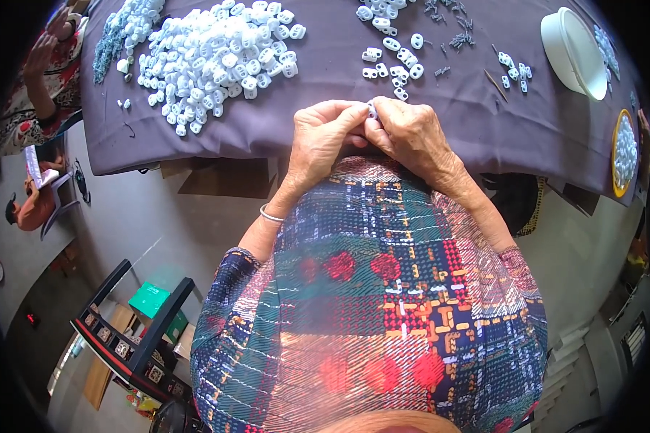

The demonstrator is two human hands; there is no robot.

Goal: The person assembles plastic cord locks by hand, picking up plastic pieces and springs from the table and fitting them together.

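Observation:
My left hand (326,137) and my right hand (412,137) meet at the table's near edge. Both are closed, thumbs and fingertips pinching one small white two-holed plastic piece (372,110) between them. Most of that piece is hidden by the fingers. Just beyond my hands lie several loose pieces (402,63) of the same kind. Small grey pin-like parts (461,35) are scattered further back to the right. A large heap of white two-holed pieces (217,61) covers the left part of the table.
A dark cloth covers the table (325,65). At right stand a white tub (567,54) and a yellow-rimmed bowl (623,151) of white pieces. A thin brown stick (496,84) lies near a small group of pieces (514,72). Another person's hand (40,58) is at the far left.

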